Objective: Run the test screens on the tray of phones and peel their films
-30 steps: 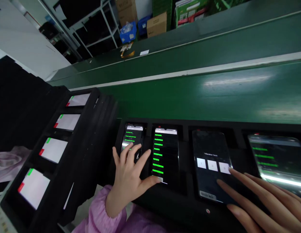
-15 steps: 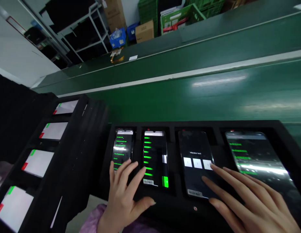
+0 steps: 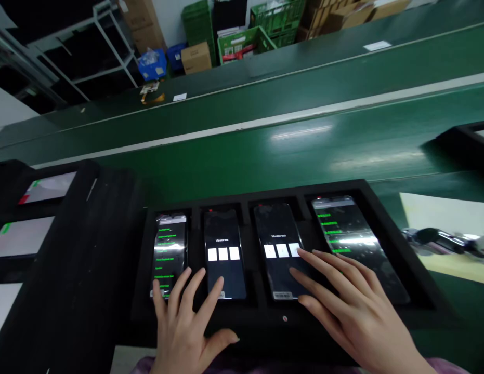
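Four slots would be a count, so: several phones lie face up in a black foam tray [image 3: 265, 317]. My left hand [image 3: 185, 322] is open, fingers spread over the lower ends of the leftmost phone [image 3: 171, 239], which lists green text, and the second phone [image 3: 224, 275], showing "Vibrator test" with white squares. My right hand [image 3: 351, 306] is open too, a fingertip at the right-hand white square of the third phone [image 3: 278, 275], whose screen also reads "Vibrator test". Its other fingers partly cover the rightmost phone [image 3: 366, 244], which shows green lines of text.
A second black tray [image 3: 81, 218] with white-screened phones stands at the left. Beyond runs a green conveyor surface [image 3: 210, 166]. At right are a yellowish sheet [image 3: 429, 213] and a shiny metal object [image 3: 440, 241]. Crates [image 3: 245, 44] and a carton [image 3: 196, 57] stand behind.
The view has swung to the right. The second phone's screen has switched from a green list to "Vibrator test". My hands remain spread over the phones.
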`<state>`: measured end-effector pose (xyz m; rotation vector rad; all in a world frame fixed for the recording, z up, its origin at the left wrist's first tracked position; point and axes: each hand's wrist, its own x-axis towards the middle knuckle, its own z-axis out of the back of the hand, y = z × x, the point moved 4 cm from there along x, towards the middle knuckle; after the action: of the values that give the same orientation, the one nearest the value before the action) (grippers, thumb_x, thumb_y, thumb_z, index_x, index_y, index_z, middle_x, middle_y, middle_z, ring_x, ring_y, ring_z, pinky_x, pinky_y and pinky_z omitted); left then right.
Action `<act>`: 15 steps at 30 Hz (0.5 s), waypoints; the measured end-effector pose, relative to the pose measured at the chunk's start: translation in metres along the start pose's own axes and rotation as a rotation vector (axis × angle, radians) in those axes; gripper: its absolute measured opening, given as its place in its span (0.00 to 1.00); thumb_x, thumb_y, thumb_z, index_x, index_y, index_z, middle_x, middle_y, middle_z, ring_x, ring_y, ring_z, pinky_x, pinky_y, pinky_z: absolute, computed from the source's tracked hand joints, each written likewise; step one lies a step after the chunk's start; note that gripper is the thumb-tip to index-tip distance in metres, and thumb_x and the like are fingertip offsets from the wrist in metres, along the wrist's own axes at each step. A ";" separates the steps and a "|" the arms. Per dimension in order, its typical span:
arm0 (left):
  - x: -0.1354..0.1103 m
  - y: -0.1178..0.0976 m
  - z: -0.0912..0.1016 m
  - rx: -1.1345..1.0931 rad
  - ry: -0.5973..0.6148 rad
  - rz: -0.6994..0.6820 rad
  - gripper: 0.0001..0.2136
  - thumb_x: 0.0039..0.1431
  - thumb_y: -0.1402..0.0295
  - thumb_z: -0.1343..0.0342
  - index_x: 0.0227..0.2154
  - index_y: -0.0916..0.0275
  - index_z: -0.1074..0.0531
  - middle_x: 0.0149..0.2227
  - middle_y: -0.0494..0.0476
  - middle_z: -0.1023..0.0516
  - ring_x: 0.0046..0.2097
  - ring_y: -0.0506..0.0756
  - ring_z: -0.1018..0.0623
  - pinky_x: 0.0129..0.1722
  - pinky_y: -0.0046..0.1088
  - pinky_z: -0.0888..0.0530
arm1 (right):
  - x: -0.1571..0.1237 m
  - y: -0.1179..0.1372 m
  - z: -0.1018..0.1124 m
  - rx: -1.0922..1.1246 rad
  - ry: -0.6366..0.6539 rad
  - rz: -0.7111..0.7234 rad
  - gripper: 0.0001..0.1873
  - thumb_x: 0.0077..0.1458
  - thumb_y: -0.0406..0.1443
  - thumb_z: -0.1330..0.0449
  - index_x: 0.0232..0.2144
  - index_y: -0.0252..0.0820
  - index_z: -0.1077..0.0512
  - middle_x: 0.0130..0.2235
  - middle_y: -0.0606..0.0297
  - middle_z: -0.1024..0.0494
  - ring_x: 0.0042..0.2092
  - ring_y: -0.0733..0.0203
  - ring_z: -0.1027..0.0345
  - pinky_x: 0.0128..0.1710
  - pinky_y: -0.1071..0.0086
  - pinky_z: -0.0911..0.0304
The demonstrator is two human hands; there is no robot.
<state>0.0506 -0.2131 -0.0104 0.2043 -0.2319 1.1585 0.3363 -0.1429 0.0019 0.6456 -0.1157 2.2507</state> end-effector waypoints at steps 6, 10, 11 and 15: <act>-0.001 -0.002 -0.003 -0.025 -0.009 0.052 0.29 0.72 0.41 0.52 0.65 0.52 0.28 0.65 0.64 0.29 0.67 0.69 0.33 0.73 0.66 0.64 | 0.005 -0.001 0.002 -0.040 0.011 -0.085 0.14 0.73 0.39 0.45 0.55 0.42 0.25 0.63 0.49 0.26 0.60 0.44 0.34 0.56 0.48 0.40; -0.003 -0.003 -0.005 -0.033 -0.014 0.063 0.28 0.73 0.42 0.53 0.64 0.51 0.27 0.64 0.64 0.28 0.65 0.69 0.32 0.72 0.68 0.63 | 0.005 -0.007 0.013 -0.119 -0.034 -0.200 0.16 0.74 0.43 0.46 0.54 0.44 0.24 0.65 0.50 0.27 0.61 0.39 0.33 0.57 0.44 0.40; -0.004 -0.002 -0.005 -0.037 -0.017 0.066 0.28 0.73 0.43 0.53 0.65 0.51 0.27 0.64 0.64 0.28 0.65 0.69 0.31 0.72 0.70 0.62 | 0.003 -0.011 0.018 -0.113 -0.069 -0.222 0.15 0.73 0.41 0.46 0.55 0.44 0.24 0.65 0.49 0.27 0.60 0.40 0.32 0.57 0.45 0.39; -0.004 -0.002 -0.007 -0.053 -0.028 0.075 0.27 0.73 0.45 0.52 0.68 0.47 0.32 0.62 0.64 0.27 0.61 0.71 0.29 0.70 0.75 0.59 | -0.015 -0.038 0.043 -0.120 -0.216 -0.348 0.15 0.71 0.33 0.45 0.54 0.43 0.23 0.61 0.52 0.24 0.57 0.45 0.28 0.56 0.50 0.35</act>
<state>0.0512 -0.2151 -0.0179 0.1660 -0.2965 1.2230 0.3898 -0.1384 0.0268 0.7779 -0.2257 1.8226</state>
